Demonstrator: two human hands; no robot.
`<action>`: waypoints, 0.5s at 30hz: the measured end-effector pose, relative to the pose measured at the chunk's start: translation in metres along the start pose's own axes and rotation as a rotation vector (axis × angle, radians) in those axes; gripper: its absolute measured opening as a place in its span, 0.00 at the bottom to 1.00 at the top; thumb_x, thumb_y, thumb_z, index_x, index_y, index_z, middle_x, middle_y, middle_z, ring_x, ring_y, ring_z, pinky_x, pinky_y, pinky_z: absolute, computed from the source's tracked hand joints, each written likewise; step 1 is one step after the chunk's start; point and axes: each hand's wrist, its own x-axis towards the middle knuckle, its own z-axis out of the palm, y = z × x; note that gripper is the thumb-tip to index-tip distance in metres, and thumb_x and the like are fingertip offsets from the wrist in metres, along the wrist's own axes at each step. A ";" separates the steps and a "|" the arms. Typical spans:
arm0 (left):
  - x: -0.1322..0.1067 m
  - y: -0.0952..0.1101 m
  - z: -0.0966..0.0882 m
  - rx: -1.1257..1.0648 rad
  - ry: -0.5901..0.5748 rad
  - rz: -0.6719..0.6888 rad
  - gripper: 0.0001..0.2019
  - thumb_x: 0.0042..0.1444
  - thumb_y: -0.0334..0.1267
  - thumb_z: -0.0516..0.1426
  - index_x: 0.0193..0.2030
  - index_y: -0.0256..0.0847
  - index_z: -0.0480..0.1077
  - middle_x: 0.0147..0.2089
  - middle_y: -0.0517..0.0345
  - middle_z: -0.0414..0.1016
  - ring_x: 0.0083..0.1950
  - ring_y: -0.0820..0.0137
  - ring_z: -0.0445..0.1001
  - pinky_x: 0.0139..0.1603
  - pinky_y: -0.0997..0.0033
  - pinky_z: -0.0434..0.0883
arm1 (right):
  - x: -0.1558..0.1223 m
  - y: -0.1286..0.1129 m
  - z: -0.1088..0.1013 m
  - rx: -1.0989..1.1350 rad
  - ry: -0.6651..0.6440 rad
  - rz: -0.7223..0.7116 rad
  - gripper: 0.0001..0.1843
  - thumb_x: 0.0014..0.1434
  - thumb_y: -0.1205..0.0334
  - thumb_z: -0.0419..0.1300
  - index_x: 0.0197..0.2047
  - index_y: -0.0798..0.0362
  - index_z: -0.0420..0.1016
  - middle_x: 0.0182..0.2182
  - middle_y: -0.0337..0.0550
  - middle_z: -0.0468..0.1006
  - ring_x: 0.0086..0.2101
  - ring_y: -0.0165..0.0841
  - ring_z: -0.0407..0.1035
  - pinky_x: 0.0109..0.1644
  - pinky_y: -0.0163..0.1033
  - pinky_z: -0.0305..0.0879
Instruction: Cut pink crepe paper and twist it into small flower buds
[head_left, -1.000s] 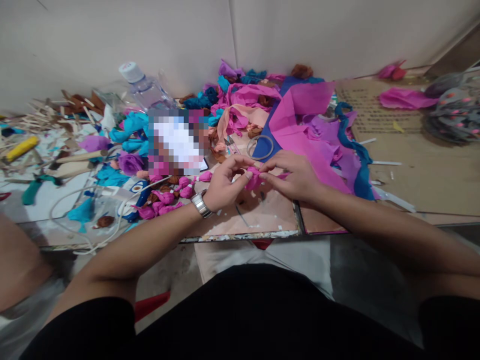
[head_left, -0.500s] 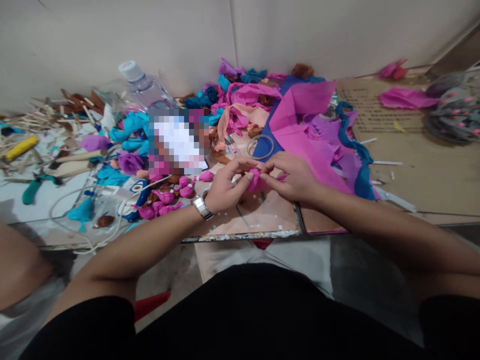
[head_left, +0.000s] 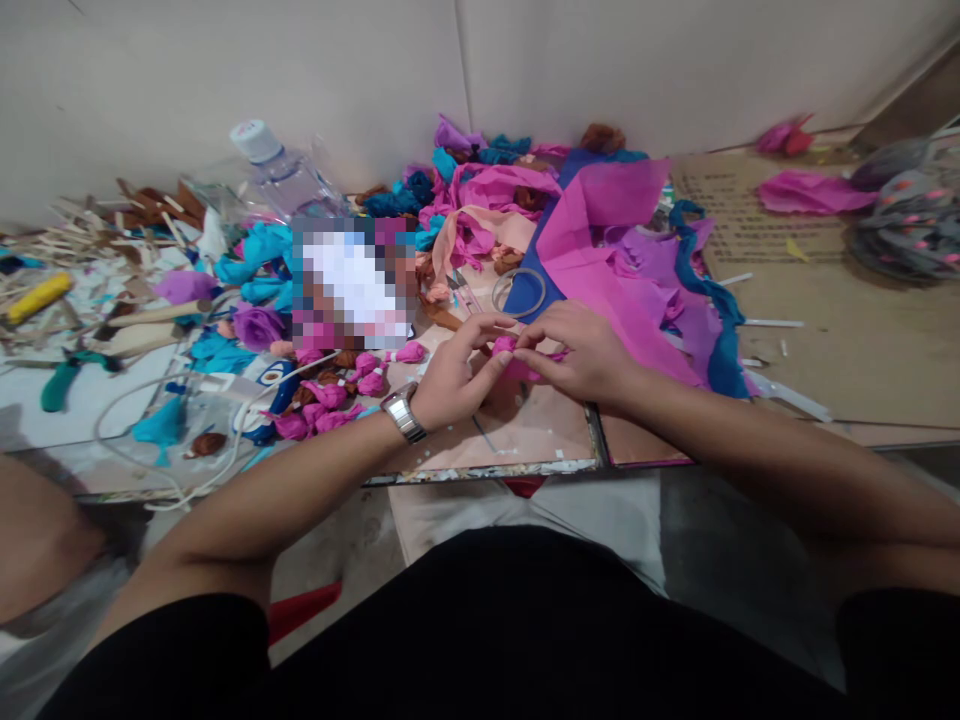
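Observation:
Between my two hands is a small piece of bright pink crepe paper point(head_left: 504, 345), bunched into a rounded bud shape at its top. My left hand point(head_left: 459, 372), with a metal watch point(head_left: 403, 412) at the wrist, pinches it between thumb and fingers. From the other side my right hand point(head_left: 574, 350) grips the same paper, fingertips bent over it. Part of the paper is hidden behind the fingers. Left of my left hand lie several pink paper buds point(head_left: 371, 372) with white bands. A roll of tape point(head_left: 519, 293) lies just beyond my hands.
Pink crepe sheets point(head_left: 600, 240) and a teal strip point(head_left: 709, 300) spread to the right, beside flat cardboard point(head_left: 840, 340). A clear bottle point(head_left: 281, 170) stands at the back left. A blurred-out phone point(head_left: 356, 285), a white cable point(head_left: 112, 400) and green-handled pliers point(head_left: 64, 380) lie leftward. Someone's bare limb point(head_left: 41, 540) shows at left.
The pink paper between my fingers looks rounder at the top, and my fingertips have shifted slightly around it. The view has moved a little; the surrounding things stay put.

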 end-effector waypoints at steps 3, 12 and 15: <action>0.000 -0.002 0.000 -0.028 -0.010 -0.010 0.19 0.74 0.44 0.60 0.67 0.43 0.68 0.62 0.44 0.79 0.60 0.62 0.84 0.60 0.62 0.79 | 0.000 0.001 -0.001 0.006 0.020 -0.004 0.11 0.71 0.51 0.68 0.43 0.49 0.84 0.36 0.42 0.87 0.40 0.40 0.78 0.48 0.46 0.66; 0.001 0.002 -0.003 0.014 -0.057 0.015 0.24 0.75 0.44 0.59 0.74 0.43 0.65 0.61 0.42 0.82 0.61 0.61 0.83 0.63 0.58 0.79 | 0.002 0.003 -0.003 0.011 0.043 -0.033 0.14 0.72 0.48 0.67 0.39 0.48 0.82 0.36 0.43 0.86 0.39 0.41 0.77 0.49 0.49 0.67; 0.000 0.002 -0.003 0.057 -0.077 0.028 0.24 0.76 0.44 0.57 0.75 0.43 0.65 0.63 0.42 0.81 0.63 0.59 0.83 0.65 0.56 0.78 | 0.001 0.005 -0.002 0.015 0.046 -0.042 0.13 0.71 0.49 0.68 0.39 0.49 0.83 0.36 0.43 0.86 0.40 0.41 0.77 0.49 0.49 0.67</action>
